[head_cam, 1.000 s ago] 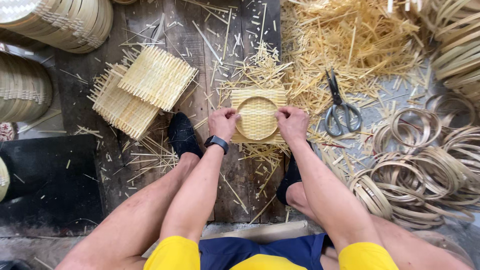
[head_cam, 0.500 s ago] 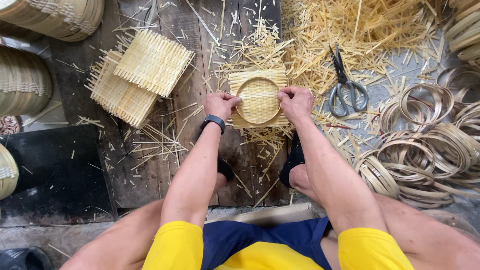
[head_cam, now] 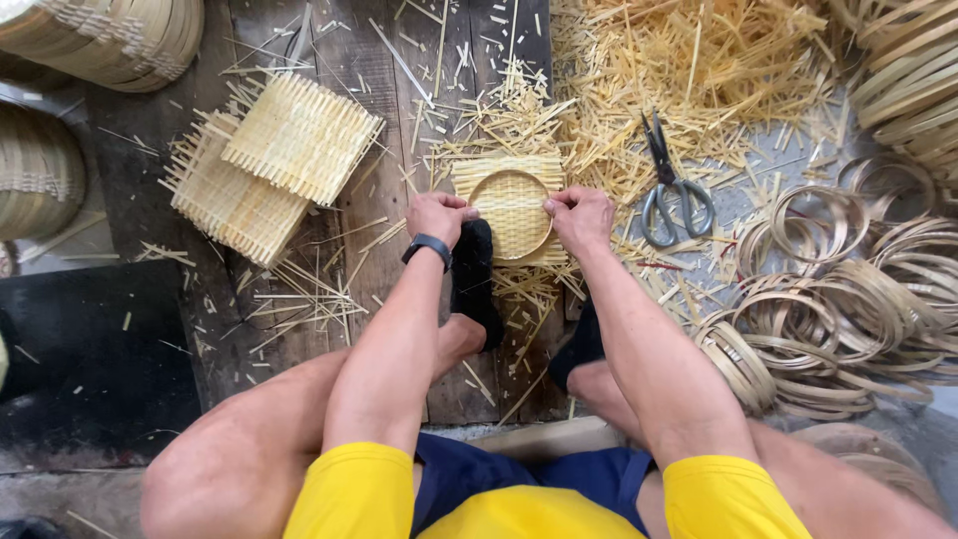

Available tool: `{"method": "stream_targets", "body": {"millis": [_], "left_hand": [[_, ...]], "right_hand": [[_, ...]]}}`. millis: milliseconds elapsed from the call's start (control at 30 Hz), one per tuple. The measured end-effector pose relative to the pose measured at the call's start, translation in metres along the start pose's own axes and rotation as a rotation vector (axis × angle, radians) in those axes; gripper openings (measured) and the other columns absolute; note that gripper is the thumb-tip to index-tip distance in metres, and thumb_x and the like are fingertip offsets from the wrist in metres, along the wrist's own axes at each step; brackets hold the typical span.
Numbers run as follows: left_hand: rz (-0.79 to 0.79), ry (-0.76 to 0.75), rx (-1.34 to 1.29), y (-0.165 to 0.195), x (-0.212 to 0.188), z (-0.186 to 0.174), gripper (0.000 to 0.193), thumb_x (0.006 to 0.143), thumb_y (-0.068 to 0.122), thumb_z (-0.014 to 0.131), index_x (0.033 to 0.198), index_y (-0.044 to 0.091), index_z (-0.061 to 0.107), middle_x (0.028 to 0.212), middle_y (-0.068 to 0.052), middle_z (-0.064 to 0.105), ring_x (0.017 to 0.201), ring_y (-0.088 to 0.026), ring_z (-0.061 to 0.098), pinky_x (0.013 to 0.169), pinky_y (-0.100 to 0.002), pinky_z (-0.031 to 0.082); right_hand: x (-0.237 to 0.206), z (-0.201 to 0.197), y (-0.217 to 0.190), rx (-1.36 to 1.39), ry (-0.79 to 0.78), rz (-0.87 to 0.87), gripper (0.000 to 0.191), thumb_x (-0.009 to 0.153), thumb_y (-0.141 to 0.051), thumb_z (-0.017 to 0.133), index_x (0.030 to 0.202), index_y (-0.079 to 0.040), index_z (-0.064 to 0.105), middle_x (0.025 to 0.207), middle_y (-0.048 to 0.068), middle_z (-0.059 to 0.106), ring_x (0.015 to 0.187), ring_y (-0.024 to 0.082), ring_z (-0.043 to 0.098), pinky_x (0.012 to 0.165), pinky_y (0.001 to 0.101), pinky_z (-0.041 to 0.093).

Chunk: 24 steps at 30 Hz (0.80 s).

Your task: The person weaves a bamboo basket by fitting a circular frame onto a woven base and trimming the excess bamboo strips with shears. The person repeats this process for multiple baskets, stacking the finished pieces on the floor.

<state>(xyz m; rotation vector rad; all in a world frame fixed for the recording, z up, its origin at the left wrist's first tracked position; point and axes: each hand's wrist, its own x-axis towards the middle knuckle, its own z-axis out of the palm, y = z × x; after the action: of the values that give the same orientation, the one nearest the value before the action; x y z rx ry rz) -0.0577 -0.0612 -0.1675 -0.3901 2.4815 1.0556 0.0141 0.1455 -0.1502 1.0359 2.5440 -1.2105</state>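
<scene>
A wooden plank floor [head_cam: 299, 299] carries, at far right, a broad heap of loose bamboo slivers [head_cam: 699, 60], with a pile of bamboo hoops [head_cam: 848, 299] too tangled to count at near right and two square woven mats [head_cam: 269, 165] overlapping at far left. One small woven mat with one round hoop pressed on it, the woven piece [head_cam: 511, 208], lies at centre just beyond one visible black-socked foot [head_cam: 472, 274], and one pair of scissors [head_cam: 667, 185] lies just right of it. The left hand [head_cam: 437, 216] and right hand [head_cam: 581, 215] are each clenched on opposite edges of the woven piece, the left wrist bearing one black watch [head_cam: 427, 246].
</scene>
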Motion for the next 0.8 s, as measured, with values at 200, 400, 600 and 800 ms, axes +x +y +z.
{"method": "stream_targets", "body": {"millis": [200,400,600,800], "left_hand": [[0.063,0.023,-0.027,-0.01,-0.002,0.003,0.017,0.073,0.027,0.087,0.083,0.013,0.083,0.078,-0.006,0.078,0.071,-0.019,0.074,0.071,-0.032,0.057],[0.097,-0.056,-0.028,-0.008,0.005,-0.001,0.017,0.073,0.023,0.089,0.084,0.012,0.082,0.078,-0.006,0.078,0.071,-0.018,0.074,0.071,-0.031,0.059],[0.738,0.033,0.227,0.021,0.014,0.01,0.021,0.08,0.023,0.082,0.099,0.013,0.081,0.108,-0.009,0.071,0.105,-0.029,0.062,0.094,-0.04,0.05],[0.935,-0.013,0.02,0.026,0.025,0.041,0.018,0.096,0.03,0.071,0.1,0.015,0.08,0.108,-0.007,0.068,0.103,-0.03,0.059,0.092,-0.042,0.049]], "right_hand": [[0.003,-0.003,0.01,0.02,-0.044,-0.112,0.018,0.079,-0.022,0.086,0.094,-0.012,0.082,0.083,0.009,0.078,0.076,0.019,0.073,0.078,0.0331,0.057],[0.006,-0.007,0.006,-0.002,-0.032,-0.217,0.019,0.078,-0.021,0.085,0.092,-0.008,0.082,0.082,0.012,0.076,0.077,0.024,0.072,0.077,0.0364,0.057],[-0.069,0.029,-0.009,0.178,-0.008,0.161,0.027,0.098,-0.019,0.063,0.077,-0.003,0.073,0.07,0.01,0.071,0.062,0.021,0.067,0.065,0.0373,0.059],[-0.097,0.086,0.002,0.618,-0.043,0.326,0.031,0.097,-0.025,0.072,0.083,0.003,0.07,0.071,0.012,0.068,0.058,0.02,0.059,0.057,0.0399,0.047]]}}
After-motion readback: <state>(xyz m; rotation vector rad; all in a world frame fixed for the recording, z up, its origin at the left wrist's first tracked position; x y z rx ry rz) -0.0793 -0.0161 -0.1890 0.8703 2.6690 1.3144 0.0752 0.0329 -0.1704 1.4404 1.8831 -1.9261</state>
